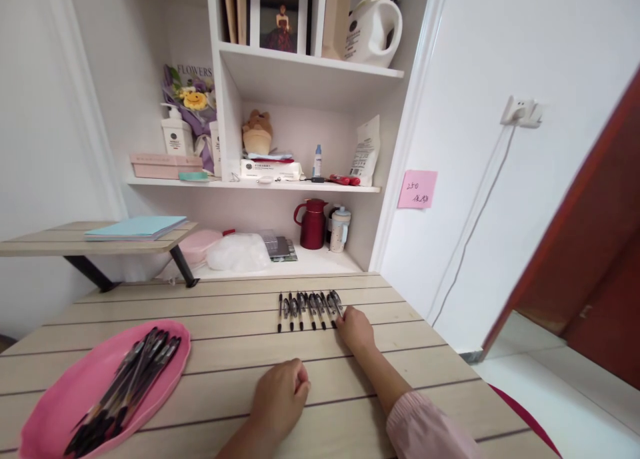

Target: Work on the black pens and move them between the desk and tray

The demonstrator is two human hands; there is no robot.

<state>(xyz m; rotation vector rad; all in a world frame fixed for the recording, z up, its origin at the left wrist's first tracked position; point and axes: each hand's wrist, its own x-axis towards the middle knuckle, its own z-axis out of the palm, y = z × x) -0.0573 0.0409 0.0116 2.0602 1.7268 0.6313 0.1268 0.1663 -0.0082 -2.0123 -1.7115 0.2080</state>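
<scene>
A row of slim black-and-clear pens [301, 312] lies side by side on the wooden table, with shorter dark pieces that look like pen caps [293, 307] between them. At the right end of this row is my right hand [356, 330], its fingers closed on the lower end of the last pen [337, 301]; the fingertips are partly hidden. My left hand [281, 395] rests on the table nearer to me, curled into a loose fist with nothing showing in it. To the left, a pink oval tray [55, 397] holds a heap of similar black pens [131, 379].
Behind the table [225, 352] stands a white shelf unit with a red jug [313, 224] and a patterned cup [340, 230]. A small raised stand [45, 235] at the back left carries blue paper [135, 226]. A white wall with a pink note [417, 189] bounds the right side.
</scene>
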